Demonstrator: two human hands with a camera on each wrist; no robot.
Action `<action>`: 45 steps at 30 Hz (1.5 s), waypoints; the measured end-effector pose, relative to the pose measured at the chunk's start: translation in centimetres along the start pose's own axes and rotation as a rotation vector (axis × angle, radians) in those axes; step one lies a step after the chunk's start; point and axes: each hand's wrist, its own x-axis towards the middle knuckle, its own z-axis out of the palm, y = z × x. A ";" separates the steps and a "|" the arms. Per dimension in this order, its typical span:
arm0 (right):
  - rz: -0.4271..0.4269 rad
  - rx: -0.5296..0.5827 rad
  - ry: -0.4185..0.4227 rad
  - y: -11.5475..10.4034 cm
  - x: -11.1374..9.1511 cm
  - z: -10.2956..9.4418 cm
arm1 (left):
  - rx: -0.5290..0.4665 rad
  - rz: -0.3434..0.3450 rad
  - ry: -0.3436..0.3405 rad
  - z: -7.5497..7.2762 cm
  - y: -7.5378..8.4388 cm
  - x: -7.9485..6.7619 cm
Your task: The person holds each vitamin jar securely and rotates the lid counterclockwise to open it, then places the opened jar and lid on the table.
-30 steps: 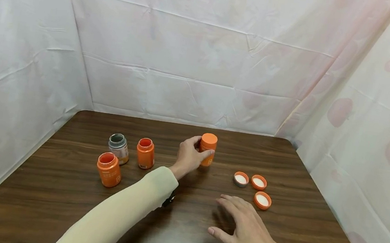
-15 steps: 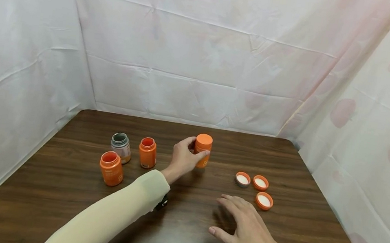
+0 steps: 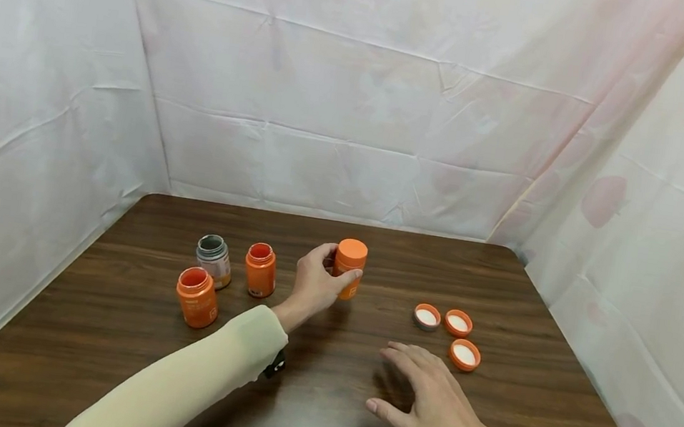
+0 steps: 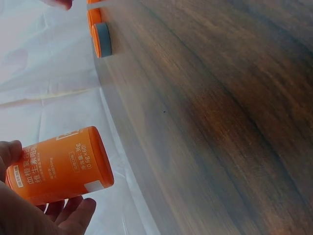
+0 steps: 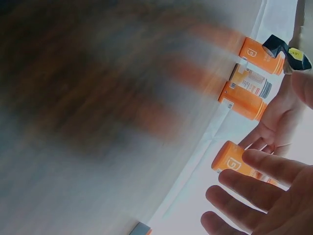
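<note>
My left hand (image 3: 316,282) grips a capped orange bottle (image 3: 352,254) around its side, thumb in front. In the left wrist view this orange bottle (image 4: 63,164), printed with white lettering, hangs just off the tabletop. My right hand (image 3: 436,406) hovers low over the front of the table with its fingers spread, holding nothing. Beyond its fingertips lie three upturned lids with white liners: a grey-sided lid (image 3: 427,317), an orange lid (image 3: 459,323) and a second orange lid (image 3: 464,355).
Three uncapped bottles stand at the left: a grey bottle (image 3: 214,263), an orange bottle (image 3: 260,271) and a nearer orange bottle (image 3: 197,299). The dark wooden table (image 3: 120,372) is bordered by pale hanging sheets (image 3: 333,82) at the back and both sides.
My left hand has drawn the capped bottle leftward and slightly toward me. The right hand stays in place; the head view has shifted slightly.
</note>
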 end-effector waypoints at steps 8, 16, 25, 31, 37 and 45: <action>0.002 0.003 -0.001 0.0 -0.1 0.0 | -0.006 0.015 0.023 -0.9 -0.1 -0.8; 0.003 0.008 0.010 0.0 -0.1 0.0 | 0.011 0.030 0.014 -1.7 -0.4 -1.6; -0.004 0.001 0.015 -0.1 0.0 0.0 | 0.049 0.059 0.001 -2.7 -0.5 -2.6; 0.008 0.010 0.010 -0.1 0.0 0.0 | 0.023 0.100 -0.021 -2.9 -0.6 -3.2; 0.017 0.016 0.000 -0.2 0.0 0.1 | 0.009 0.099 -0.044 -3.3 -0.5 -4.1; 0.030 0.024 -0.008 -0.1 0.0 0.2 | 0.032 0.108 -0.079 -3.6 -0.5 -5.0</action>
